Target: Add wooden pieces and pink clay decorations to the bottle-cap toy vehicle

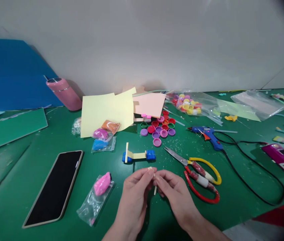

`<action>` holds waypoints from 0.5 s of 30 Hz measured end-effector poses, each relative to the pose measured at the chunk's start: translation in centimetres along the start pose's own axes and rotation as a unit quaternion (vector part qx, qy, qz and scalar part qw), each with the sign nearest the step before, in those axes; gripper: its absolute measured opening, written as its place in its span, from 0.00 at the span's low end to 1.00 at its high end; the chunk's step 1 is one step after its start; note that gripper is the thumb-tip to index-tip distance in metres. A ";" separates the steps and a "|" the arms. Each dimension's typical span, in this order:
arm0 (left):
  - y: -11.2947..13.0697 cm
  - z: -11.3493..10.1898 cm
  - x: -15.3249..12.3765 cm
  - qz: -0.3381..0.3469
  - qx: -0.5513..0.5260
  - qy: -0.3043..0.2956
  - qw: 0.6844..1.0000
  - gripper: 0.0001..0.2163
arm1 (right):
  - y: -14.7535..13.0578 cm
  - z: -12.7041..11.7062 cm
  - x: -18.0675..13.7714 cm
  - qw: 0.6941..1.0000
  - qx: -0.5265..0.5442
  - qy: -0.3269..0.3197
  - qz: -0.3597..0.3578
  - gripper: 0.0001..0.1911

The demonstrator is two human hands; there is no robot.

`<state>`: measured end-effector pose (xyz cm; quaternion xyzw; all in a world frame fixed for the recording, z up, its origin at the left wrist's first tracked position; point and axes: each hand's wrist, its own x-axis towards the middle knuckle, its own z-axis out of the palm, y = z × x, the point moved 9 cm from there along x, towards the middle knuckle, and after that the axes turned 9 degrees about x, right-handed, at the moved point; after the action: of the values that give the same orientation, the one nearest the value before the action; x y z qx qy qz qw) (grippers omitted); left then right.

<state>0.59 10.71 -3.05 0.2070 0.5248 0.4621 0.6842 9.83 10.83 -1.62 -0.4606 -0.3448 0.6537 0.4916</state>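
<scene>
My left hand [138, 190] and my right hand [173, 192] meet low in the middle, both with fingers pinched. Between them is a narrow cream strip [155, 190], its lower end poking down below the fingertips. Most of the strip is covered by my fingers. Just beyond lies a small piece with blue ends [151, 155] joined by a cream bar, with an upright cream strip at its left end. Scissors [202, 180] with red and yellow handles rest to the right of my right hand.
Bottle caps [157, 142] lie behind the small piece. A blue glue gun [207, 135] trails a black cord to a purple power strip [283, 159]. On the left are a phone [55, 189], bagged pink clay [102, 184] and a pink bottle [64, 93]. Cream sheets [101, 110] lie farther back.
</scene>
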 end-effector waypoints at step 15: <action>-1.0 0.1 -0.1 -0.080 0.013 -0.049 0.995 0.05 | -5.2 -0.2 -0.6 0.864 -0.412 -0.041 -0.288 0.16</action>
<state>1.13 10.14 -3.70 0.1960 0.5115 0.3881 0.7411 11.76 11.76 3.21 -0.4740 -0.7197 0.3001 0.4091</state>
